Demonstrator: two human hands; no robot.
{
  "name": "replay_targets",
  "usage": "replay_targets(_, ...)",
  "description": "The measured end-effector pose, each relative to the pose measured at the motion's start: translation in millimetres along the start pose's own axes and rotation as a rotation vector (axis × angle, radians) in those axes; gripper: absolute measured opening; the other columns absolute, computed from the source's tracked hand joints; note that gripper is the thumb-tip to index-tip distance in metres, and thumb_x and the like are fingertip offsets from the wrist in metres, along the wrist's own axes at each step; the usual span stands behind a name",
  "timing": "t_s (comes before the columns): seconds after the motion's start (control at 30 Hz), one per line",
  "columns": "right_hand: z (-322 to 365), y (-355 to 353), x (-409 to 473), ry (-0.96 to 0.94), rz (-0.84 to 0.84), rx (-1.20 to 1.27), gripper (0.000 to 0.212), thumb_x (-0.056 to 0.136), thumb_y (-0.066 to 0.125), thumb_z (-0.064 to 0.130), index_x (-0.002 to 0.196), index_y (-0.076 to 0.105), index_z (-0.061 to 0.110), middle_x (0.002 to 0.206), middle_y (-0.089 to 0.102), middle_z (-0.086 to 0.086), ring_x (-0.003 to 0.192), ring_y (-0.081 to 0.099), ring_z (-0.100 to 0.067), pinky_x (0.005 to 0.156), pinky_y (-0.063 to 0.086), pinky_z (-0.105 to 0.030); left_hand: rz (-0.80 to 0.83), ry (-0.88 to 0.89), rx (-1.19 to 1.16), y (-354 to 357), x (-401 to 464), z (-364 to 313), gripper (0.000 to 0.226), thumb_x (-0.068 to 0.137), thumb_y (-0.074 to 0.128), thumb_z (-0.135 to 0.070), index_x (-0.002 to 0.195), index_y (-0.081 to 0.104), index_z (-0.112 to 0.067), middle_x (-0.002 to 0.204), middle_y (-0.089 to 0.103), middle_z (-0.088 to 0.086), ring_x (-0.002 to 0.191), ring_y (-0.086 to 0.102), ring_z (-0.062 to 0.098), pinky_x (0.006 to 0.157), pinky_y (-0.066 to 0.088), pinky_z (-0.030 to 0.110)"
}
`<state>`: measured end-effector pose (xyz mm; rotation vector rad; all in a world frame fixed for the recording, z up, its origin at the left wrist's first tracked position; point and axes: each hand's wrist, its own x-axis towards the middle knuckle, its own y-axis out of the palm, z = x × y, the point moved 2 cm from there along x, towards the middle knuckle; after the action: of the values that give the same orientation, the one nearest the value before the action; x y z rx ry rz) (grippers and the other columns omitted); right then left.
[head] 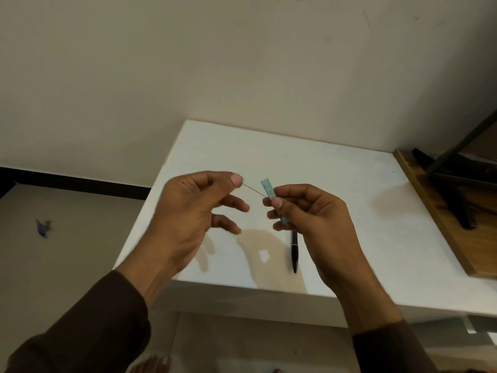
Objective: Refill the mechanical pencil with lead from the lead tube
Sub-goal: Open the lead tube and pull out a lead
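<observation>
A white worktop is standing pushed into the corner of a plain cream wall, with its near edge running toward the person and its left edge overhanging a pale floor (a dark skirting strip is running along the foot of the wall there). Against the worktop's right edge a wooden board is lying, carrying the black legs of a stand.

Above the middle of the worktop the left hand is pinching one end of a thin lead between thumb and forefinger, its other fingers spreading loose. The right hand is gripping the pale blue lead tube, thumb and fingers curled round it, the tube's top sticking up. The lead is stretching between the two grips. The black mechanical pencil is lying near the worktop's near edge, below the right hand, touched by neither hand.

A small bluish scrap is lying on the floor.
</observation>
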<state>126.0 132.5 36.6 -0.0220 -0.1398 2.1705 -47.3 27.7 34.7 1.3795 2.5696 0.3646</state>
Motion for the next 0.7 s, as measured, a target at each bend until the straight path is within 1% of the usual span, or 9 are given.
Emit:
replay_targets(0.1,-1,7,-1,0.034,0.007,0.080,0.015,0.094,0.071,0.010,0.107,0.076,0.014,0.095,0.082,-0.003,0.086,0.080,-0.024,0.075,0.065,-0.035,0.061,-0.067,0.012,8,-4,8,0.025,0.075,0.079,-0.033,0.090,0.085,-0.015,0.100,0.082,0.006,0.067,0.075,0.021,0.044,0.054,0.029)
replay_targets(0.17,-2,10,-1,0.054,0.013,0.133,0.014,0.093,0.072,0.008,0.106,0.076,0.011,0.095,0.082,-0.007,0.085,0.080,-0.027,0.076,0.065,-0.038,0.070,-0.080,0.004,10,-4,11,0.019,0.081,0.078,-0.027,0.093,0.085,-0.013,0.095,0.082,0.007,0.066,0.074,0.021,0.044,0.053,0.028)
replay_targets(0.2,-2,11,-1,0.061,0.015,0.162,0.013,0.092,0.073,0.006,0.104,0.076,0.010,0.095,0.081,-0.010,0.084,0.080,-0.029,0.076,0.065,-0.038,0.072,-0.079,0.008,11,-4,11,0.015,0.087,0.076,-0.022,0.092,0.085,-0.012,0.092,0.082,0.007,0.065,0.074,0.020,0.043,0.053,0.028)
replay_targets(0.27,-3,14,-2,0.066,0.018,0.194,0.010,0.091,0.074,0.004,0.099,0.076,0.010,0.094,0.080,-0.012,0.083,0.080,-0.031,0.075,0.065,-0.038,0.067,-0.067,0.035,12,-4,11,0.014,0.092,0.072,-0.017,0.090,0.085,-0.011,0.089,0.081,0.008,0.063,0.073,0.020,0.042,0.052,0.028)
replay_targets(0.43,-1,16,-2,0.041,0.039,0.170,0.007,0.090,0.076,0.004,0.095,0.073,0.007,0.091,0.080,-0.009,0.081,0.080,-0.030,0.076,0.066,-0.039,0.038,-0.032,0.045,11,-5,7,0.013,0.088,0.076,-0.020,0.079,0.083,-0.013,0.077,0.078,0.003,0.056,0.068,0.017,0.040,0.048,0.026)
replay_targets(0.53,1,18,-2,0.012,0.065,0.142,0.006,0.089,0.077,0.003,0.093,0.074,0.005,0.090,0.079,-0.007,0.081,0.080,-0.028,0.072,0.065,-0.034,0.010,0.001,0.065,10,-4,6,0.016,0.091,0.074,-0.017,0.078,0.083,-0.013,0.071,0.076,0.003,0.052,0.066,0.017,0.039,0.048,0.026)
replay_targets(0.6,2,18,-2,0.007,0.078,0.131,0.008,0.086,0.079,0.002,0.091,0.076,0.008,0.093,0.079,-0.008,0.083,0.079,-0.029,0.072,0.065,-0.035,-0.010,0.016,0.075,9,-3,6,0.017,0.091,0.074,-0.017,0.078,0.082,-0.012,0.069,0.075,0.005,0.051,0.065,0.018,0.039,0.047,0.026)
replay_targets(0.67,3,18,-3,0.014,0.084,0.131,0.011,0.083,0.083,0.008,0.091,0.079,0.013,0.096,0.079,-0.009,0.085,0.078,-0.030,0.072,0.065,-0.035,-0.032,0.023,0.078,8,-3,6,0.017,0.091,0.074,-0.017,0.077,0.082,-0.012,0.069,0.075,0.005,0.051,0.065,0.018,0.039,0.047,0.025)
replay_targets(0.7,4,18,-3,0.020,0.082,0.140,0.012,0.080,0.084,0.014,0.092,0.080,0.014,0.096,0.080,-0.009,0.086,0.078,-0.029,0.072,0.065,-0.036,-0.042,0.029,0.081,7,-3,6,0.017,0.091,0.074,-0.017,0.077,0.082,-0.013,0.069,0.075,0.005,0.051,0.065,0.017,0.038,0.047,0.025)
